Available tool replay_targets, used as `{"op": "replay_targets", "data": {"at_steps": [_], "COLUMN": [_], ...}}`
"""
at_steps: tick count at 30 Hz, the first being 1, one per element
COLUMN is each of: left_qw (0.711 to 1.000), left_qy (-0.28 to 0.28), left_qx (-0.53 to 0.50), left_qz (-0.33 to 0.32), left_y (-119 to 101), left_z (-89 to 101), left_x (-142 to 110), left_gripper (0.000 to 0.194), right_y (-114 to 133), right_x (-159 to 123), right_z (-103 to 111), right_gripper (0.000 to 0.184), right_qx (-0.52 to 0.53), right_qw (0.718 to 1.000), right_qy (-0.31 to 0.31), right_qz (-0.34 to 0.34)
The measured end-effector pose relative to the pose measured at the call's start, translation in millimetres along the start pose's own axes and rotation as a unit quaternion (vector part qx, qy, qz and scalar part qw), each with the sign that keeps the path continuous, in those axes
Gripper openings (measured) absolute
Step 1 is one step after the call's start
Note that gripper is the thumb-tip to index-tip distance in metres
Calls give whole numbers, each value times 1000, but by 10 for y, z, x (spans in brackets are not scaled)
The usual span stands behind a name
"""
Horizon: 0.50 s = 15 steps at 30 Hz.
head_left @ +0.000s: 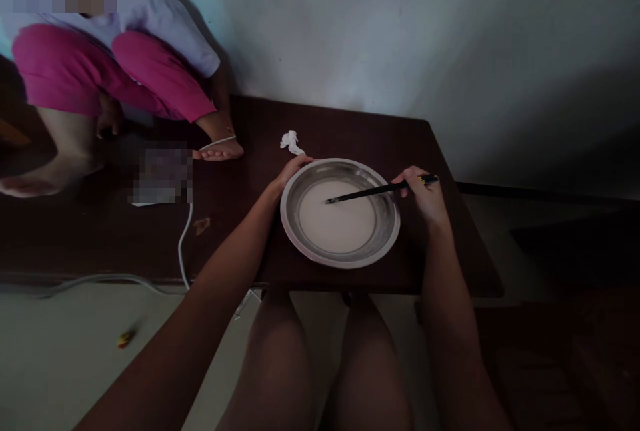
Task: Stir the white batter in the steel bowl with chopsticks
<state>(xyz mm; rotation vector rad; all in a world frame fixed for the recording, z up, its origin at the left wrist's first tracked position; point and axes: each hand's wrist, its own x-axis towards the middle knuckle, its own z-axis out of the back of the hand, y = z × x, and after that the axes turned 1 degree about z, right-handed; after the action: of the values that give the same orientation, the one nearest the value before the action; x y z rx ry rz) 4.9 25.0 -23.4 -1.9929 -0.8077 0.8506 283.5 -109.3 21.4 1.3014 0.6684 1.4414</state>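
— Steel, by the look of it: a round shallow metal dish (340, 212) holding a pool of pale milky liquid (337, 217), sitting near the front edge of the dark brown wooden counter (350, 131). How would you say it handles?

— Stiff and light on its own, I'd judge, but the liquid makes it touchy — tilt it and the pool would run to the rim. The wall is smooth and probably slippery, so the rim is the place to hold, on two opposite sides.

— And the hands?

— The left hand (290, 171) rests on the far-left rim, fingers curled over the edge. The right hand (419, 196) is closed around a thin black pencil with a yellow band at its end (383, 189), held near that end; the tip reaches over the liquid, though I cannot tell whether it touches the surface. The pencil is rigid and light, easy to grip.

— What else is about?

— A small crumpled white scrap of paper (291, 142) lies just behind the dish, near the left hand but apart from it. A white cable (184, 237) hangs over the counter's front edge, well to the left. Another person in pink trousers (125, 77) crouches on the counter's far-left part, one bare foot (220, 149) near the scrap. Nothing crowds the dish except the counter's front edge — it's close.
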Motion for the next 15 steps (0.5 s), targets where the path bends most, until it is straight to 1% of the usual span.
{"op": "replay_targets", "data": {"at_steps": [3, 4, 5, 8, 10, 12, 15], "left_qw": [999, 998, 998, 998, 997, 998, 999], "left_qy": [-34, -34, -30, -11, -2, 6, 15], "left_qx": [-26, -32, -38, -55, -58, -49, -21], "left_qz": [33, 36, 38, 41, 41, 39, 24], "left_y": [-35, -44, -50, -54, -48, -40, -30], "left_z": [-64, -83, -97, -111, -103, -87, -59], "left_x": [-48, -62, -74, -92, -92, -83, -52], "left_gripper": [42, 43, 44, 46, 46, 46, 43], "right_y": [-31, -41, -47, -39, -26, -25, -45], "right_x": [3, 2, -1, -5, -2, 2, 3], "right_z": [30, 37, 39, 15, -2, 2, 28], "right_gripper": [40, 41, 41, 40, 39, 39, 39], "right_qx": [26, 38, 47, 40, 18, 3, 10], "right_qw": [998, 997, 997, 999, 1000, 1000, 998], "right_qy": [-59, -64, -58, -6, 5, -16, -56], "right_qz": [10, 11, 10, -3, -7, -2, 9]}}
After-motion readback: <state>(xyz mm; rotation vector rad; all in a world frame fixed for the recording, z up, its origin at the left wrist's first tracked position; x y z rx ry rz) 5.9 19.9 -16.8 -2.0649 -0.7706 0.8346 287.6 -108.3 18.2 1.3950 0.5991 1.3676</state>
